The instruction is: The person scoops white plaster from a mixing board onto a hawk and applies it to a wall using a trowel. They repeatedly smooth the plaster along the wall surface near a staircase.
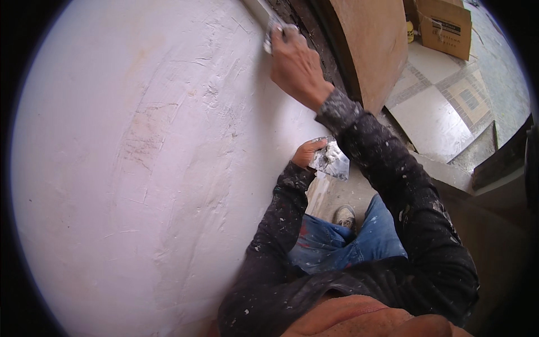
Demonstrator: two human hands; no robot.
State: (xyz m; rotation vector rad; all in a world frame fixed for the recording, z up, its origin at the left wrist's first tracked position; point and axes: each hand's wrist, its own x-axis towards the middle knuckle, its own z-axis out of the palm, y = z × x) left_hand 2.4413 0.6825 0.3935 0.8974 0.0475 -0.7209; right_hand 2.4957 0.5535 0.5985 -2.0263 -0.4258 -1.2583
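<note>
My right hand [295, 64] is raised and closed around the handle of a putty knife [264, 17], whose blade lies flat against the white plastered wall [140, 168] at its upper edge. My left hand [307, 153] is held lower, close to my body, and grips a metal scraper [331, 160] loaded with a lump of white putty. Both sleeves are dark and speckled with paint. The wall's surface shows rough ridges and a scraped patch on the left.
A brown wooden panel [365, 45] stands beside the wall on the right. A cardboard box [446, 25] sits on the patterned tile floor [449, 106]. My blue jeans and a grey shoe [345, 216] show below.
</note>
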